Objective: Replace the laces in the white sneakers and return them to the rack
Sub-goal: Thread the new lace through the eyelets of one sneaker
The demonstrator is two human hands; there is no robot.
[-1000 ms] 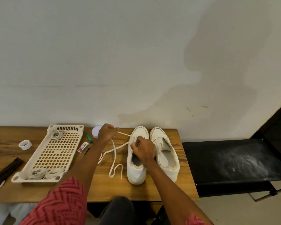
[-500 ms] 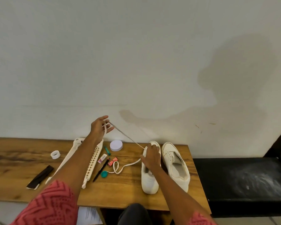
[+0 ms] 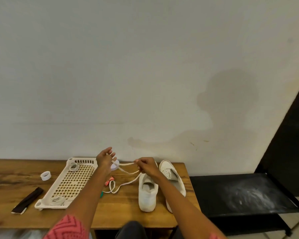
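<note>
Mostly wooden table point(image 3: 128, 214), stained wall point(image 3: 145, 83), possibly damp

Two white sneakers point(image 3: 148, 192) point(image 3: 171, 180), one basket point(image 3: 67, 185), one tape roll point(image 3: 45, 175), three laces point(image 3: 126, 180) point(image 3: 74, 167) point(image 3: 58, 200), two hands point(image 3: 104, 159) point(image 3: 147, 166).

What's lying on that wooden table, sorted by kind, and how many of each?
White sneakers: 2
Loose lace held in both hands: 1
Coiled laces in the tray: 2
Perforated plastic tray: 1
Tape roll: 1
Flat black strip: 1
Red wrapper: 1
Total: 9
</note>
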